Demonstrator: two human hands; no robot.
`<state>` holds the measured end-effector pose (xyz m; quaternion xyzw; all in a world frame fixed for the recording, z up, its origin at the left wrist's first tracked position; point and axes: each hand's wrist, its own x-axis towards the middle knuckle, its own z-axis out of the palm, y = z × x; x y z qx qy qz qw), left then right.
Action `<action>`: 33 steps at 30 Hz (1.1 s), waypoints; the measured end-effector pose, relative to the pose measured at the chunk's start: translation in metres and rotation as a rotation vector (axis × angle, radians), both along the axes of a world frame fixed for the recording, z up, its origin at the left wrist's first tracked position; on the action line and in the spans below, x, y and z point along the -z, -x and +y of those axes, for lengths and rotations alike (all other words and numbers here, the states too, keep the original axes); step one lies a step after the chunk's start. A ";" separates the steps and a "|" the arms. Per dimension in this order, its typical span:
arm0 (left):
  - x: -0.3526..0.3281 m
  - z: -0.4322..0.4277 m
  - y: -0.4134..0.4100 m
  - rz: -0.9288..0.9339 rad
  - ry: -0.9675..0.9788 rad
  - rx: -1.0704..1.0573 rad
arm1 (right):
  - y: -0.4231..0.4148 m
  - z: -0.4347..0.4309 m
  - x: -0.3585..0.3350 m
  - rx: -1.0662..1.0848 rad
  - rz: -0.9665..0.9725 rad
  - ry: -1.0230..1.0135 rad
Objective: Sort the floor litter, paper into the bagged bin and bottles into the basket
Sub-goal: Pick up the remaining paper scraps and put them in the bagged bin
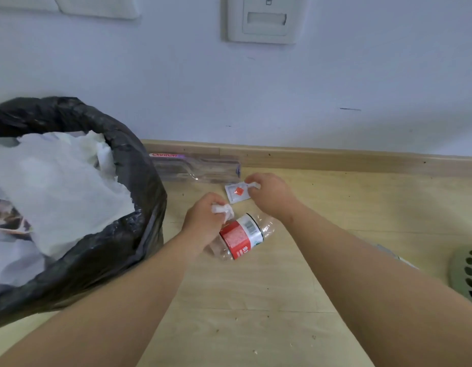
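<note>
- Crumpled paper [223, 209] is bunched in our left hand [203, 221], its grip curled round it; a crushed bottle [241, 235] lies on the floor [256, 300] at 5 o'clock of that hand
- Our right hand [269, 194], at 12 o'clock of the bottle, has its grip pinching a white scrap [254, 184] beside a red-marked sachet [236, 192]
- The bagged bin [139, 181] stands at 9 o'clock, paper inside; the basket [467, 274] sits at 3 o'clock, well apart
</note>
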<state>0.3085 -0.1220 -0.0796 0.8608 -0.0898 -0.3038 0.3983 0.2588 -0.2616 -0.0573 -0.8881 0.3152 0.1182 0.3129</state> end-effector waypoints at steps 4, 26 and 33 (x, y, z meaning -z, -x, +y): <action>0.012 0.000 -0.010 0.065 0.010 -0.057 | -0.016 -0.001 0.025 -0.149 0.196 -0.044; 0.014 0.033 0.007 0.072 0.006 -0.104 | 0.026 0.030 0.019 -0.102 0.024 0.065; -0.056 0.012 0.001 -0.119 0.159 -0.159 | 0.031 0.033 -0.035 0.180 -0.342 -0.178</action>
